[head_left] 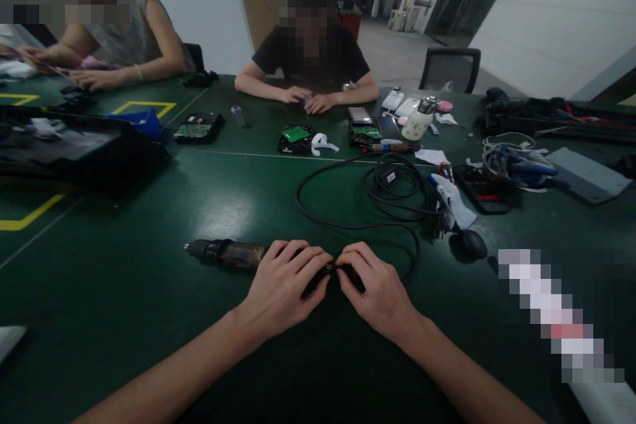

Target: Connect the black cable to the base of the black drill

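A dark electric screwdriver point(226, 253) lies flat on the green table point(149, 318), its tip pointing left. My left hand point(285, 278) is curled over its rear end. My right hand point(370, 281) is closed round the plug end of the black cable point(342, 222), right where it meets the tool. The fingertips of both hands touch at the joint. The cable runs from there in loops toward the middle of the table.
Two other people sit at the far side with hard drives point(297, 138) and circuit boards point(199, 128) before them. A black tray point(74, 146) stands at left. Right of the cable lie a mouse point(471, 243), a white bottle point(417, 122), tools and wire bundles point(517, 165).
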Demonstrator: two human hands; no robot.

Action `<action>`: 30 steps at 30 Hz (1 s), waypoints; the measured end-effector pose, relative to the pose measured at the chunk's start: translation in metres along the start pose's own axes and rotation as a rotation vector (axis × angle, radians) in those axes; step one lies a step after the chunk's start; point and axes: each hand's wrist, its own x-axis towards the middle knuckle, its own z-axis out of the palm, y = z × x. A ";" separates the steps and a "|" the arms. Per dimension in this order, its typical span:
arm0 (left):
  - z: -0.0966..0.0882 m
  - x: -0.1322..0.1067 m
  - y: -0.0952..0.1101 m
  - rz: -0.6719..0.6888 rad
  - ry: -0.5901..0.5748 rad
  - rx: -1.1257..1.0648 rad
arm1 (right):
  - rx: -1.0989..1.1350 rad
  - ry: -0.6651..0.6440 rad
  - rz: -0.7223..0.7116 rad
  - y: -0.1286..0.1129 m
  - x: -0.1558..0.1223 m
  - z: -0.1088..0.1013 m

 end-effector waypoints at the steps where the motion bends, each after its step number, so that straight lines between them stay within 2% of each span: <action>1: -0.001 0.000 0.000 0.003 -0.003 -0.004 | 0.000 -0.002 0.001 0.000 0.000 0.000; 30: 0.003 -0.001 -0.001 -0.007 0.023 0.018 | -0.021 -0.002 -0.020 -0.002 0.001 -0.001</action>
